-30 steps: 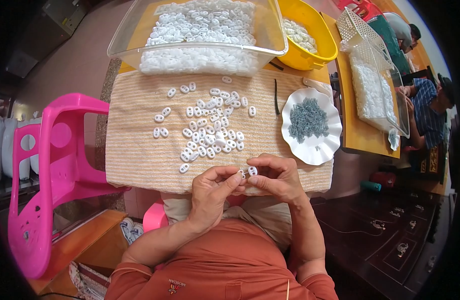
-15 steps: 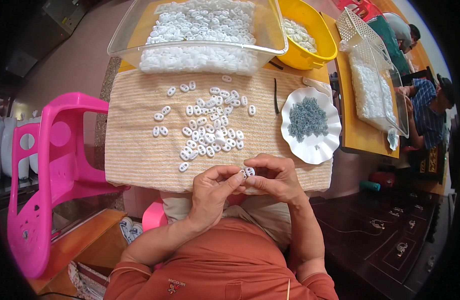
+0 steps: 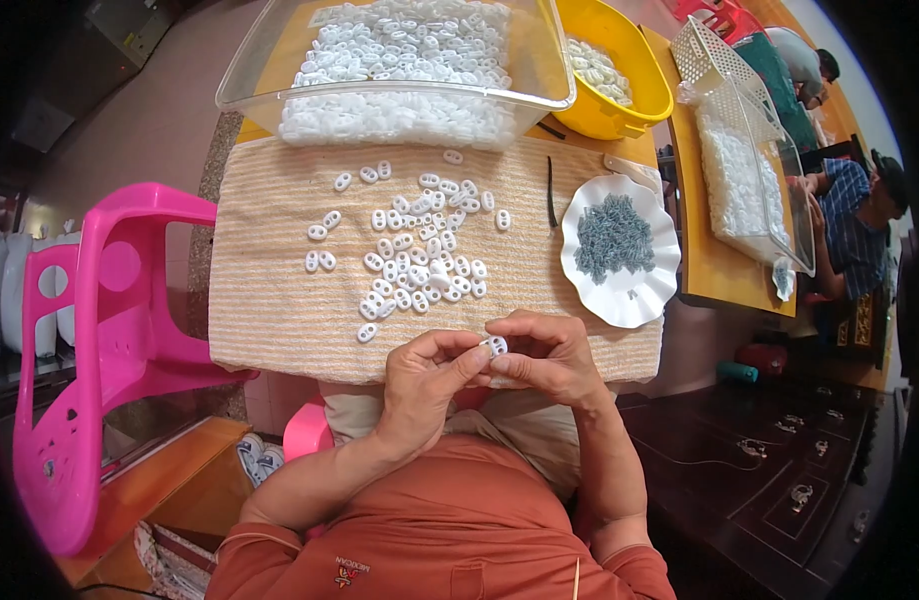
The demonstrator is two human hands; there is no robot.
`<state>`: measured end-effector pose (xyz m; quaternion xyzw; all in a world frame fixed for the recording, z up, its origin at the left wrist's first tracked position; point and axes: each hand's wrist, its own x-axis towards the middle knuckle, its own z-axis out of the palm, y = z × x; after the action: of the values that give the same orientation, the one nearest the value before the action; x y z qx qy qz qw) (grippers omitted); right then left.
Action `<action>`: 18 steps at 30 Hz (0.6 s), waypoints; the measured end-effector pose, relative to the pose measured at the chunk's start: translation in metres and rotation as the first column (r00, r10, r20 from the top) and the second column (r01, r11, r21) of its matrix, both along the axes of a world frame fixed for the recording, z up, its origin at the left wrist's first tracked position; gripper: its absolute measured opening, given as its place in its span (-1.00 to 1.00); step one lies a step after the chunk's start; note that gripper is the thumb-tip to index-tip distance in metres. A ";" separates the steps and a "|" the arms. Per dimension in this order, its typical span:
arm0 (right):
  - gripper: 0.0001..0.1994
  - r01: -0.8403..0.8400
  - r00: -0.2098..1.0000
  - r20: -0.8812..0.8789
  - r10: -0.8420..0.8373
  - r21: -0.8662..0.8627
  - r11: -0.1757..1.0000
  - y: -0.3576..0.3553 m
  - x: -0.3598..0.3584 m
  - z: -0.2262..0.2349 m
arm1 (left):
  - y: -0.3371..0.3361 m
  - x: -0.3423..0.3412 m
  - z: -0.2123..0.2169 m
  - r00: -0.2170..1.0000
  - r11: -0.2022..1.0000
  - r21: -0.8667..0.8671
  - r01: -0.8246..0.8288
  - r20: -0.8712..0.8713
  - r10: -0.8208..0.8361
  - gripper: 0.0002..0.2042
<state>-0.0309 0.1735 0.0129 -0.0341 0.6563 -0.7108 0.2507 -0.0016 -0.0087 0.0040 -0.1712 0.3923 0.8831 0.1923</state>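
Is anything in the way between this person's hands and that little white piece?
Nothing visible is. The right hand holds the white piece with finger and thumb, and the left hand has its fingertips close beside it. The loose white pieces lie farther off on the cloth, not between.

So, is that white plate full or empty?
Partly filled: a heap of small grey pieces covers much of the middle of the plate, while its wavy rim shows bare.
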 end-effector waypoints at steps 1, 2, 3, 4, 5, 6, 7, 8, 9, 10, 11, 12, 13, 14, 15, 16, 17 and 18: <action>-0.67 0.026 0.997 0.073 -0.021 -0.066 0.997 -0.001 0.000 0.001 | 0.000 0.000 -0.001 1.000 1.000 0.002 0.002 0.004 -0.002 -0.83; -0.67 0.026 0.997 0.073 -0.021 -0.065 0.998 -0.001 0.001 0.000 | 0.000 0.000 -0.001 1.000 1.000 0.003 0.001 0.004 -0.001 -0.83; -0.67 0.024 0.998 0.053 -0.021 -0.050 0.998 0.000 0.001 -0.001 | 0.000 0.000 -0.002 1.000 1.000 -0.005 0.005 -0.003 -0.005 -0.83; -0.67 0.021 0.999 0.032 -0.020 -0.035 0.999 0.000 0.002 -0.002 | 0.000 0.000 -0.002 1.000 1.000 -0.012 0.009 -0.011 -0.009 -0.84; -0.67 0.021 0.999 0.032 -0.020 -0.035 0.999 0.000 0.002 -0.002 | 0.000 0.000 -0.002 1.000 1.000 -0.012 0.009 -0.011 -0.009 -0.84; -0.67 0.023 0.999 0.031 -0.022 -0.049 0.999 0.000 0.002 -0.002 | 0.000 0.000 -0.002 1.000 1.000 -0.002 0.008 -0.007 -0.008 -0.84; -0.68 0.026 0.999 0.030 -0.024 -0.064 0.998 0.000 0.002 -0.002 | 0.000 0.001 -0.002 1.000 1.000 0.008 0.008 -0.003 -0.008 -0.85; -0.68 0.026 0.999 0.030 -0.024 -0.064 0.998 0.000 0.002 -0.003 | 0.000 0.001 -0.002 1.000 1.000 0.008 0.009 -0.003 -0.009 -0.85; -0.68 0.010 1.000 -0.028 -0.011 -0.029 1.000 0.001 0.002 -0.004 | -0.001 0.001 -0.002 1.000 1.000 0.021 0.022 0.001 -0.022 -0.85; -0.69 -0.004 0.996 -0.085 0.004 0.007 1.000 0.002 0.002 -0.004 | -0.001 0.001 -0.001 0.999 0.999 0.034 0.035 0.005 -0.035 -0.86; -0.69 -0.004 0.996 -0.084 0.004 0.006 1.000 0.002 0.002 -0.004 | -0.002 0.001 -0.001 0.999 0.999 0.034 0.035 0.006 -0.035 -0.86; -0.69 -0.007 0.998 -0.059 0.006 -0.015 1.000 0.002 0.002 -0.004 | -0.002 0.001 0.000 0.999 0.998 0.050 0.033 0.019 -0.034 -0.87; -0.70 -0.009 0.999 -0.033 0.008 -0.035 0.999 0.002 0.002 -0.003 | -0.002 0.001 0.000 0.999 0.997 0.066 0.031 0.032 -0.033 -0.88; -0.70 -0.008 0.999 -0.032 0.007 -0.034 0.999 0.002 0.002 -0.004 | -0.002 0.000 -0.001 0.999 0.997 0.067 0.033 0.033 -0.035 -0.88; -0.70 -0.012 0.996 -0.084 0.009 -0.039 0.999 0.002 0.002 -0.005 | -0.002 0.001 -0.002 0.998 0.996 0.080 0.045 0.033 -0.048 -0.88; -0.71 -0.016 0.991 -0.135 0.010 -0.043 0.999 0.002 0.002 -0.005 | -0.003 0.001 -0.003 0.998 0.994 0.092 0.058 0.034 -0.061 -0.88; -0.71 -0.016 0.991 -0.135 0.009 -0.044 0.999 0.002 0.003 -0.005 | -0.003 0.001 -0.004 0.997 0.994 0.091 0.059 0.034 -0.062 -0.88; -0.71 -0.014 0.991 -0.131 0.008 -0.046 0.999 0.002 0.003 -0.004 | -0.004 0.001 -0.004 0.996 0.990 0.115 0.076 0.046 -0.082 -0.87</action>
<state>-0.0278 0.1760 0.0086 -0.0902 0.6544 -0.7207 0.2103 -0.0006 -0.0123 -0.0004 -0.1668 0.3430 0.8909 0.2466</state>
